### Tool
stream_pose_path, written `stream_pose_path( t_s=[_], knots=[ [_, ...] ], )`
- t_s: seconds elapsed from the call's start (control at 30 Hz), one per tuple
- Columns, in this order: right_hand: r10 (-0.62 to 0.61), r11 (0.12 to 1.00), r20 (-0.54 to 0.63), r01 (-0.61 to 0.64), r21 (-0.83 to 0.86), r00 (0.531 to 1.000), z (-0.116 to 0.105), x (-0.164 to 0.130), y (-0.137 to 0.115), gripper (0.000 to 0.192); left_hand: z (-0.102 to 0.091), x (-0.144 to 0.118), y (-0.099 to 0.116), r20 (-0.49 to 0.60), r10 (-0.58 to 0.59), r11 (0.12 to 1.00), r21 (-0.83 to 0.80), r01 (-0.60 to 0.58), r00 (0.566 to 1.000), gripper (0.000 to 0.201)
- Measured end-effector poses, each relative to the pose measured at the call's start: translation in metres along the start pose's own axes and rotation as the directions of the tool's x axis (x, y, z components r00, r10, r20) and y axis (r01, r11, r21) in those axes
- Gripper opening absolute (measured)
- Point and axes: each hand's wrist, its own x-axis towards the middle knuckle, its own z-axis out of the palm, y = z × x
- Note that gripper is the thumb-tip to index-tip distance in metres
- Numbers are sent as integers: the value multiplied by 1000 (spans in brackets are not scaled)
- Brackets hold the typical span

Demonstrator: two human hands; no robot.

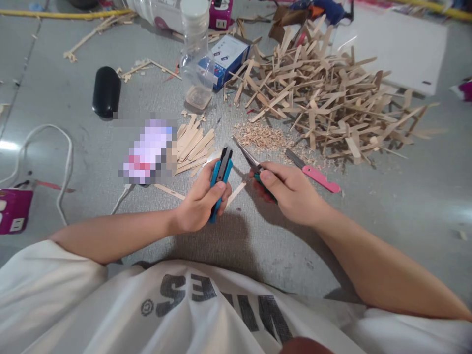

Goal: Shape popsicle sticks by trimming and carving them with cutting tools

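Both forearms reach in from the lower corners and meet over the grey surface point(73, 108), elbows wide, wrists angled inward. The left hand point(201, 196) is curled shut around a blue utility knife body point(221, 182), held nearly upright with its top end tipped slightly right; the thumb lies along the front and the fingers wrap behind, so the grip is tight on the casing. The right hand point(291, 191) is closed with its thumb pressed forward, pinching a thin metal blade point(246, 153) whose point slants up and left, ending just beside the knife body's top. Under the hands lies a single wooden stick point(236, 193). A pink knife point(317, 176) rests just beyond the right hand, near a patch of wood shavings point(263, 136). A stack of flat sticks point(193, 145) sits beyond the left hand, and a large stick pile point(324, 93) lies farther back.
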Motion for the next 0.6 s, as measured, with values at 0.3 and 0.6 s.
stream_pose_path(
  t_s=[0.3, 0.6],
  knots=[
    [-20, 936, -91, -14, -352, 996, 5, 1, -7, 31, -4, -11, -8, 240, 98, 986, 105, -126, 966, 84],
    [50, 571, -110, -118, -812, 993, -3, 48, -37, 37, -7, -14, -27, 216, 161, 950, 232, -211, 963, 92]
  ],
)
